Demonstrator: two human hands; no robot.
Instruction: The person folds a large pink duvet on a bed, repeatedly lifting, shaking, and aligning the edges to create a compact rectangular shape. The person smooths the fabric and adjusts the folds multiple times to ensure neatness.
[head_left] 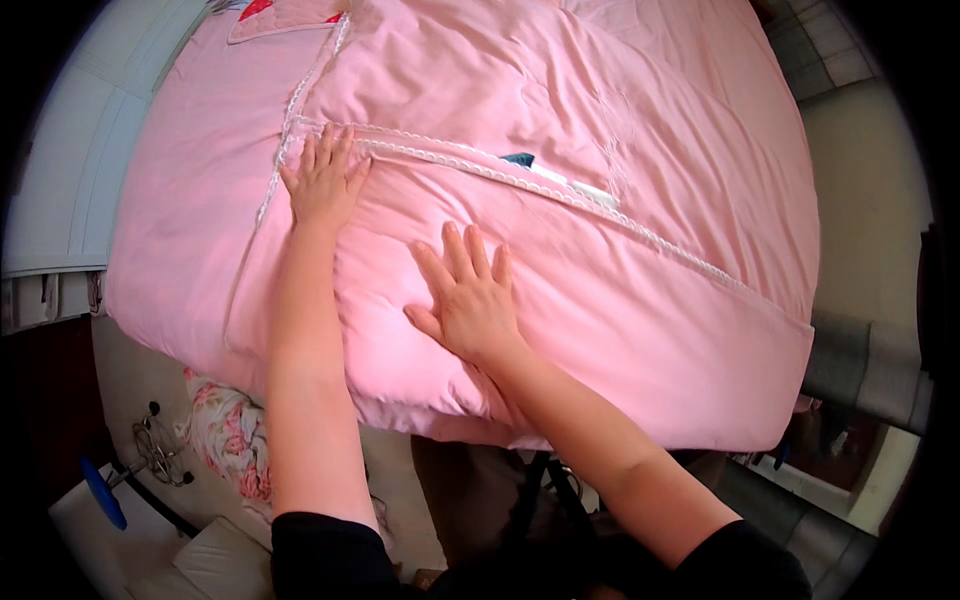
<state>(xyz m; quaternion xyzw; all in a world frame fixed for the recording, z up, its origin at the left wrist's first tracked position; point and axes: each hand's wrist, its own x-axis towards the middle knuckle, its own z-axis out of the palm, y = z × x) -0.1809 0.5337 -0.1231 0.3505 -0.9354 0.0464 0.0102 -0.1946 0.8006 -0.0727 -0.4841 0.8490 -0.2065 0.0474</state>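
A pink quilt [640, 330] with white lace edging [470, 166] covers the bed, and its near part is folded over into a broad panel. My left hand [324, 185] lies flat by the left corner of that fold, fingers stretched out over the lace. Nearer to me, my right hand [468, 295] presses on the folded panel with its fingers spread. A small dark green piece [519, 159] and a white strip [575, 186] show along the lace beyond my right hand; I cannot tell what they are.
A quilted pink piece with red patches [285, 20] lies at the far left of the bed. Floral fabric [232, 430] hangs below the near left edge. On the floor at left stand a wheeled metal base [158, 450] and a blue round object [104, 493].
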